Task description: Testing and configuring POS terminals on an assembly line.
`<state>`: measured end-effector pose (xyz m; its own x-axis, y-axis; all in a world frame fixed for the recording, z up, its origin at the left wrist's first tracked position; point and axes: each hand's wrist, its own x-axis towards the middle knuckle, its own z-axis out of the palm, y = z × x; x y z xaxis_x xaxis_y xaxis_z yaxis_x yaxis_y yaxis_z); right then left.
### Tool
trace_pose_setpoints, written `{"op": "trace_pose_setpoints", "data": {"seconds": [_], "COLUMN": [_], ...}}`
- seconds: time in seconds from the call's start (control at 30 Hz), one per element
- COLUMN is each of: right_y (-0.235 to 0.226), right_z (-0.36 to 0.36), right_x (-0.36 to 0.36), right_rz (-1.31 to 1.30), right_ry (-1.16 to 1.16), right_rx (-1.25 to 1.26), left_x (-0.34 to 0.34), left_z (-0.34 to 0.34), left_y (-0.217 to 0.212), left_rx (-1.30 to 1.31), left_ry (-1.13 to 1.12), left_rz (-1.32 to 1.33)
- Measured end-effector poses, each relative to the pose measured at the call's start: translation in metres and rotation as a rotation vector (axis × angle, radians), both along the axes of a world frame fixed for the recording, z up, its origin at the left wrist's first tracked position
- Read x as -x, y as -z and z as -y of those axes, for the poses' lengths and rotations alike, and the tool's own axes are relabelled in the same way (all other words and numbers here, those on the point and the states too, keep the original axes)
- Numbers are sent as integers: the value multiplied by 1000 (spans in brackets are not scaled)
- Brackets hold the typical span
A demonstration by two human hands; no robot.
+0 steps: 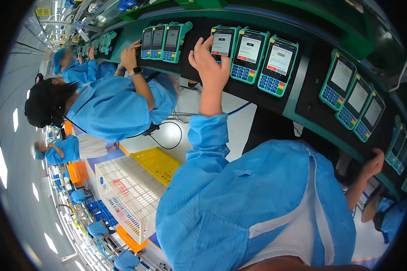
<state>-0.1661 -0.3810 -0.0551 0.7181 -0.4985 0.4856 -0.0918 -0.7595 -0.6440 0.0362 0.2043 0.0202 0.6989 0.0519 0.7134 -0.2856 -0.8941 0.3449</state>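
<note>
Card terminals (250, 52), green-cased with screens above keypads, lie in groups of three along the dark surface (310, 72). At the left, a co-worker's hand (129, 56) is just beside the left trio (158, 41), which is well apart from the wearer's arms.

Next comes the left grip (211, 67), empty as far as can be seen, its fingers apart and the thumb held away from them. It overlaps the first terminal (222, 41) of the middle trio, hiding its keypad; whether skin meets the case, I cannot tell. That terminal lies ahead and slightly right of the palm, its long axis running from the near edge toward the far side, keypad end closest to the wearer. The other two stand to its right, along similar axes. Of the two hands, the left is clearly the nearer to this trio.

Farther right, the right trio (358, 100) slants in view. Just beyond its last terminal, the right grip (373, 164) is by the near edge, fingers curled; whether they hold anything, I cannot tell.
</note>
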Motion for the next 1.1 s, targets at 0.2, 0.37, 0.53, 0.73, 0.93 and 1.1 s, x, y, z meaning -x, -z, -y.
{"op": "trace_pose_setpoints", "data": {"seconds": [0.2, 0.37, 0.53, 0.73, 0.93, 1.1], "right_y": [1, -2, -8, -11, -13, -12], "right_z": [2, -3, -9, -13, -13, -12], "right_x": [1, 0, -2, -2, -1, -2], "right_rz": [9, 32, 40, 32, 13, 30], "right_ry": [-24, -27, -34, -33, -34, -18], "right_rx": [-1, 8, 0, 3, -26, -20], "left_x": [-13, -8, 2, 0, 1, 11], "left_z": [-7, -1, 19, 40, 45, 65], "left_y": [11, 2, -7, 0, -7, -18], "left_rx": [-6, -38, -13, -20, 0, 32], "left_ry": [48, 35, 158, 280, 287, 375], "left_rz": [-125, -106, -61, -137, -140, -116]}}
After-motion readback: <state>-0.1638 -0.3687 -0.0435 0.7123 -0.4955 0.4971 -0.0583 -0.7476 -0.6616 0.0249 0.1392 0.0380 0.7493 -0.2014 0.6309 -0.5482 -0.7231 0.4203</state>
